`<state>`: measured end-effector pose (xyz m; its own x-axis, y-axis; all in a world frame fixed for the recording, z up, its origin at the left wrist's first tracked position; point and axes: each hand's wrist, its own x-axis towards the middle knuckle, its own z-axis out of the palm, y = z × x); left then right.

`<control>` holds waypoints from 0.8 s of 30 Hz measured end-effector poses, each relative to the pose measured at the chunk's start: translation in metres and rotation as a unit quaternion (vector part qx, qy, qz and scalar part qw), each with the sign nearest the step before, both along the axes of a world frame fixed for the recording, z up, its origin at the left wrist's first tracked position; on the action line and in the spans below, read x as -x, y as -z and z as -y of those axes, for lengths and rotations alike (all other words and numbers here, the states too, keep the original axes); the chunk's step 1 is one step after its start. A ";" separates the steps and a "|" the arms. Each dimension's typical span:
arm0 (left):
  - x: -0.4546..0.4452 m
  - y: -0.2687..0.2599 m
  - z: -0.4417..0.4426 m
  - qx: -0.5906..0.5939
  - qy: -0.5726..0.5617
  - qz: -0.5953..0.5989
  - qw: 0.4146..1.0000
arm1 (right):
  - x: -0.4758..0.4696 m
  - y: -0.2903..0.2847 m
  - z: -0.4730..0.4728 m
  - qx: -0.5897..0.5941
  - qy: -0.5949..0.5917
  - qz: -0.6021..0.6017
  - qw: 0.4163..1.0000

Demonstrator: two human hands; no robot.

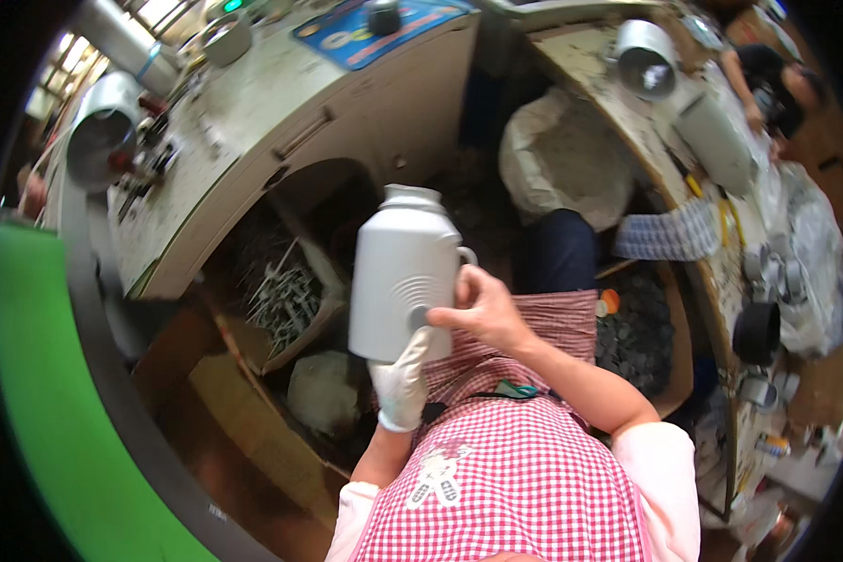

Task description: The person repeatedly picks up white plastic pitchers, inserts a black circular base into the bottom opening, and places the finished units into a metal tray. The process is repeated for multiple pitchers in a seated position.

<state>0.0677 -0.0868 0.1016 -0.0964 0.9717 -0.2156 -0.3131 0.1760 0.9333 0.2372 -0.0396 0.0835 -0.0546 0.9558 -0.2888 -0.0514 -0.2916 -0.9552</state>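
A white jug-shaped housing (404,281) with a narrow neck, a small side handle and curved ridges stands nearly upright before me. My left hand (402,386), in a pale glove, grips it low down, with a finger up its front. My bare right hand (488,309) is at its right side. The right thumb touches a small grey disc (419,318) on the housing, below the ridges. The bent fingers of that hand are near the handle (468,254); whether they grip it, I cannot tell.
At left, a box (334,295) holds many thin pale parts. A box of dark pieces (632,337) lies at right, near a white sack (527,154). Worktops (253,105) flank me, with metal cylinders (646,60) on the right one. Another person (766,84) is at upper right.
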 end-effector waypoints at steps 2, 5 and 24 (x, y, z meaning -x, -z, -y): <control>-0.001 0.000 -0.002 0.005 -0.026 -0.025 0.999 | 0.003 -0.005 0.002 -0.049 -0.007 0.108 0.993; -0.008 -0.019 -0.014 0.007 -0.070 -0.022 0.997 | -0.011 -0.015 -0.009 0.069 -0.092 -0.072 0.991; 0.026 -0.022 -0.038 0.084 -0.043 0.155 0.983 | -0.257 -0.078 -0.098 -0.072 0.067 0.111 0.989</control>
